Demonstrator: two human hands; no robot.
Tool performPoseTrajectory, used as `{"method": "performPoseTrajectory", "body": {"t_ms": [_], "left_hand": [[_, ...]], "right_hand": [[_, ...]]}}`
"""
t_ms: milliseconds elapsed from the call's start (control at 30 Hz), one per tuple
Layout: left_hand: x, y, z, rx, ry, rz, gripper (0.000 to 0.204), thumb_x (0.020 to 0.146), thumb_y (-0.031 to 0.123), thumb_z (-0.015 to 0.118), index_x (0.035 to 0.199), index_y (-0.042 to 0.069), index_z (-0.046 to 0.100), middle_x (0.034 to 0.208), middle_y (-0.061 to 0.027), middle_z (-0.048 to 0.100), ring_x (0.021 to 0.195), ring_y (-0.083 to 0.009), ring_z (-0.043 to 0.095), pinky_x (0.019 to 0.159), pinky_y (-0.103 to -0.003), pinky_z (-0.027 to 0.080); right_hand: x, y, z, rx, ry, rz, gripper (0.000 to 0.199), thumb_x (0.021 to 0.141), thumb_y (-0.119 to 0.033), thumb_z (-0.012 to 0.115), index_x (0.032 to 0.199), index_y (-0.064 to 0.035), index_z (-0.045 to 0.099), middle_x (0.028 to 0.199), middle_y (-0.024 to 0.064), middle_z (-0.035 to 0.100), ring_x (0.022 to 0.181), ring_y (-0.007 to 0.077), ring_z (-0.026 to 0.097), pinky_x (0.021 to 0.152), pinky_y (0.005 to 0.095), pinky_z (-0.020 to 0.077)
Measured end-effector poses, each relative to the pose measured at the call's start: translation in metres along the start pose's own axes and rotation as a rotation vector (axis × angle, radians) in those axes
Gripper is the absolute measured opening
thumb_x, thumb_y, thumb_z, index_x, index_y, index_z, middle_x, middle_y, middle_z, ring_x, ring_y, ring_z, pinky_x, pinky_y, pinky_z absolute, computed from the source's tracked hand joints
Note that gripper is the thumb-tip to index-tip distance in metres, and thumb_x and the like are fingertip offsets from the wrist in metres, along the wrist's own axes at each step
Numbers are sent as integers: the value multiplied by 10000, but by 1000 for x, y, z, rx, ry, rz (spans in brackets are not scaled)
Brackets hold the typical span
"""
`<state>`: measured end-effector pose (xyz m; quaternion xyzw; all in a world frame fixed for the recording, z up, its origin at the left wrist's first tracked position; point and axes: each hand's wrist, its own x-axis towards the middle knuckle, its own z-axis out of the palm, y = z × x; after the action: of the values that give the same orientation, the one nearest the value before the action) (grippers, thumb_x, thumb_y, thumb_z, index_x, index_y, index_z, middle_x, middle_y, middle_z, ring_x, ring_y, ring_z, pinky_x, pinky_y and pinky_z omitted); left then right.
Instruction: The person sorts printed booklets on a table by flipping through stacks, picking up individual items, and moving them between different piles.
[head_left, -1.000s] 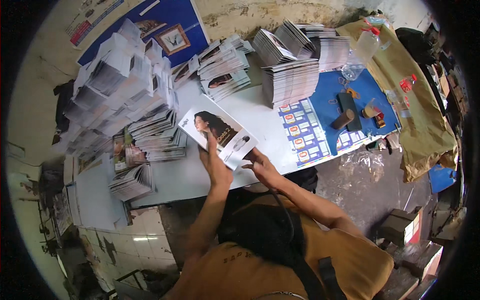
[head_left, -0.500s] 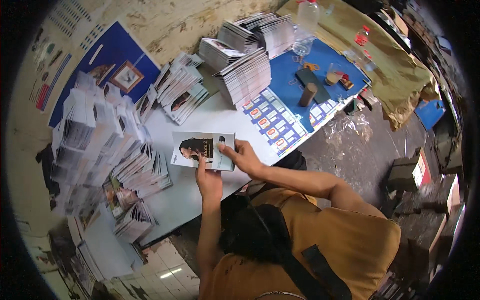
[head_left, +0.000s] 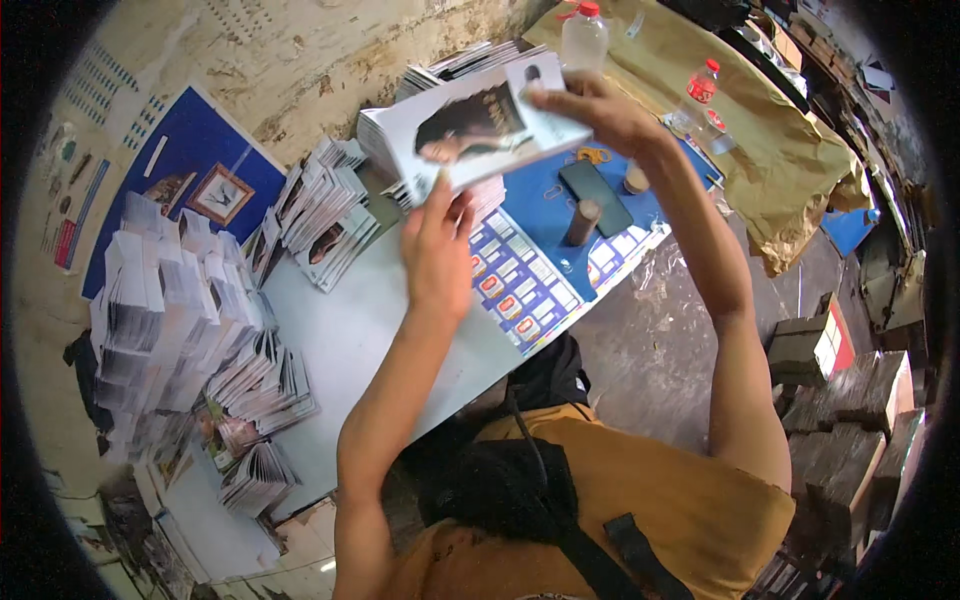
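Inspected item: a white, rectangular, glossy printed booklet or bundle (head_left: 485, 125), its cover showing a dark-haired figure, is held raised and tilted, overlapping the far left part of the landmark, a flat blue sheet (head_left: 540, 215). The right hand (head_left: 605, 110) grips the item's right end, thumb on the cover, remaining fingers hidden behind. The left hand (head_left: 437, 255), left of the blue sheet, has one digit against the item's lower left edge; whether it is closed on it cannot be told. On the blue sheet lie a dark rectangular phone (head_left: 600, 197) and, touching it, a brown cylinder (head_left: 583, 222). At the sheet's far edge stands a clear plastic bottle with a red cap (head_left: 585, 42). Well left of the sheet rises a tall pile of white folded booklets (head_left: 160, 310); fanned paper bundles (head_left: 330, 220) lie between pile and sheet.
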<state>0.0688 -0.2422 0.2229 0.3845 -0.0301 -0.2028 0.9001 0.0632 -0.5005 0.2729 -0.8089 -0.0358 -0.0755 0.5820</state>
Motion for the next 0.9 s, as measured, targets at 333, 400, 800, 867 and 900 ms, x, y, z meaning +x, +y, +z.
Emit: {"method": "performPoseTrajectory", "body": {"t_ms": [333, 400, 800, 867, 900], "left_hand": [[137, -186, 28, -45, 299, -405, 307, 950, 346, 650, 992, 46, 603, 885, -50, 577, 809, -172, 604, 738, -281, 498], [150, -203, 15, -89, 373, -413, 302, 960, 344, 627, 983, 45, 589, 844, -48, 561, 779, -175, 598, 724, -299, 498], [190, -228, 9, 208, 721, -358, 409, 961, 378, 566, 983, -28, 607, 910, -91, 637, 780, -161, 609, 670, -264, 498], [196, -240, 8, 191, 714, -327, 459, 943, 373, 583, 1105, -54, 550, 1069, -164, 632, 937, -227, 633, 765, -349, 533], [198, -237, 9, 186, 725, -321, 459, 943, 373, 583, 1105, -54, 550, 1069, -164, 632, 937, -227, 633, 765, -349, 533]], "right_hand": [[74, 139, -126, -582, 12, 364, 617, 788, -474, 773, 1166, 1, 662, 963, 90, 676, 812, 160, 578, 654, 319, 456], [93, 135, -112, -612, -112, 486, 633, 776, -458, 775, 1178, 16, 650, 984, 124, 677, 827, 205, 608, 659, 342, 483], [151, 222, -91, -567, -322, 795, 671, 744, -375, 828, 1271, -25, 605, 1216, 196, 638, 1074, 350, 637, 786, 539, 590], [154, 231, -91, -636, -272, 816, 688, 710, -344, 837, 1248, 17, 605, 1192, 221, 646, 1086, 368, 632, 746, 552, 604], [156, 230, -84, -638, -284, 810, 688, 710, -344, 837, 1248, 17, 605, 1192, 221, 646, 1086, 368, 632, 746, 552, 604]]}}
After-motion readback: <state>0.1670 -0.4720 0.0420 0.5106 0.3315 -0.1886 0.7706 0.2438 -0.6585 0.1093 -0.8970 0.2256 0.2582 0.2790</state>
